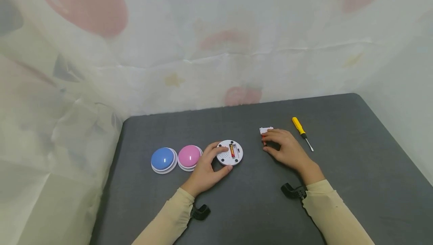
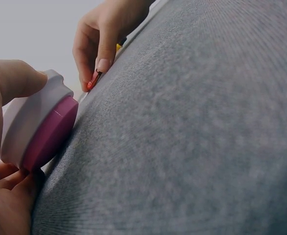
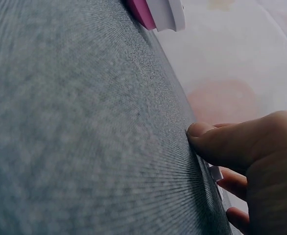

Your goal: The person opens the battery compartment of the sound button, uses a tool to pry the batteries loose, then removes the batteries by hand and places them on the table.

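My left hand [image 1: 205,174] grips a round white push button [image 1: 222,159] at its rim, with its underside up. The left wrist view shows its pink dome [image 2: 53,134] facing down at the table. Its battery compartment is uncovered, and one battery [image 1: 232,150] lies in it beside a bare slot. To the right, my right hand [image 1: 286,148] pinches a red battery [image 2: 91,83] between thumb and fingers, low over the table. Just beyond those fingers lies a small white battery cover [image 1: 265,129], partly hidden by them.
Left of my left hand stand a blue-domed button [image 1: 162,158] and a pink-domed button [image 1: 189,156], both dome up. A yellow-handled screwdriver [image 1: 299,126] lies right of my right hand. The dark grey table [image 1: 250,207] meets a patterned sheet [image 1: 209,68] at its back edge.
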A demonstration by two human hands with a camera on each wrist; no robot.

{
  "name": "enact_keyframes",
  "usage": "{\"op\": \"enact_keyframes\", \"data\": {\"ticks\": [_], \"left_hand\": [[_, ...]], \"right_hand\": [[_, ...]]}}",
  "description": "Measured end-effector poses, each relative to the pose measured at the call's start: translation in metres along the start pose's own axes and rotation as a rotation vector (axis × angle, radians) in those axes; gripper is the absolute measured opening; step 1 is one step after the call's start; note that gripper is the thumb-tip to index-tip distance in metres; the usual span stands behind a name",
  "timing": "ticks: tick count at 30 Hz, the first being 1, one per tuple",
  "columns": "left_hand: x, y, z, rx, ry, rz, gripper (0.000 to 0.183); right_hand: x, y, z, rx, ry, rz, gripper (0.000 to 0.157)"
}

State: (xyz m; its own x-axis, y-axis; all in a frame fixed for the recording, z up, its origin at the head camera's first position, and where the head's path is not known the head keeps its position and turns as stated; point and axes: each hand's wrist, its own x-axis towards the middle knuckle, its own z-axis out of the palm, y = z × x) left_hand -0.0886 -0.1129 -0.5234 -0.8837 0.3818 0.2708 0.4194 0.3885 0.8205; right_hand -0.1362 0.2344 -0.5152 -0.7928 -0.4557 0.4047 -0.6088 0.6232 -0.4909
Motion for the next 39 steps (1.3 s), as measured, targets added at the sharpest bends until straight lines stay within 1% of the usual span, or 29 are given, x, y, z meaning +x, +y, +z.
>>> {"op": "enact_keyframes", "data": {"ticks": [5,9,16,20,23,29,34,39], "left_hand": [[0.0,0.001,0.001,0.0,-0.003,-0.006,0.055],[0.002,0.002,0.002,-0.007,-0.013,-0.019,0.056],[0.004,0.004,0.0,-0.01,-0.011,-0.009,0.055],[0.005,0.004,0.0,-0.005,-0.012,-0.008,0.055],[0.004,0.003,0.001,-0.007,-0.013,-0.013,0.054],[0.004,0.002,0.002,-0.015,-0.014,-0.018,0.055],[0.002,0.001,0.005,-0.012,-0.011,-0.016,0.056],[0.002,0.002,0.007,-0.006,-0.013,0.001,0.055]], "right_hand": [[-0.002,0.0,-0.001,0.001,-0.022,0.018,0.031],[-0.002,0.0,-0.003,0.012,-0.016,0.021,0.028],[0.001,-0.001,-0.003,0.072,0.04,-0.01,0.021],[0.004,-0.007,-0.001,0.091,0.078,-0.014,0.024],[0.008,-0.016,0.002,0.107,0.086,-0.019,0.028],[0.016,-0.035,0.009,0.125,0.045,-0.071,0.036],[0.023,-0.048,0.017,0.13,-0.005,-0.091,0.036],[0.03,-0.061,0.025,0.147,-0.034,-0.118,0.036]]}}
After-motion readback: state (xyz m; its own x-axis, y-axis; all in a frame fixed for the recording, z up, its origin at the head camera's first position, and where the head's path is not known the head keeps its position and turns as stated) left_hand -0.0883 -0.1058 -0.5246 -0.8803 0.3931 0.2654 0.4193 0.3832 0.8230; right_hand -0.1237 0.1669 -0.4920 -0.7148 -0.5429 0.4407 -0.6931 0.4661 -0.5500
